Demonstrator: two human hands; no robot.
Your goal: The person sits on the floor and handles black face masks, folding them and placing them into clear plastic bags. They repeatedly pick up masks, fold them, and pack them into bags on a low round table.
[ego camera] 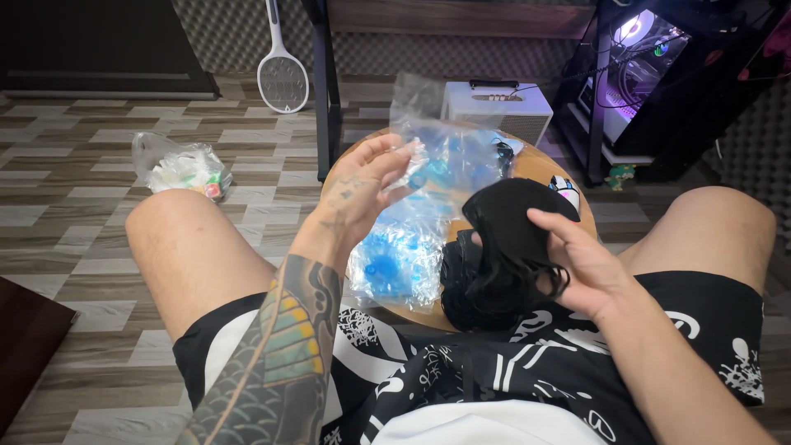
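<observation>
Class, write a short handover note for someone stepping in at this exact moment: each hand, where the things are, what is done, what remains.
Left hand: pinching the top of the clear plastic bag of blue pieces, lifting it above the round wooden table.
Right hand: gripping the black fabric bundle at the table's near edge.
Done: both items are in hand, bag and bundle side by side.
Left: the blue pieces are all inside the bag; the bundle is bunched, not spread out.
Nearby: a second bag lies on the floor.
</observation>
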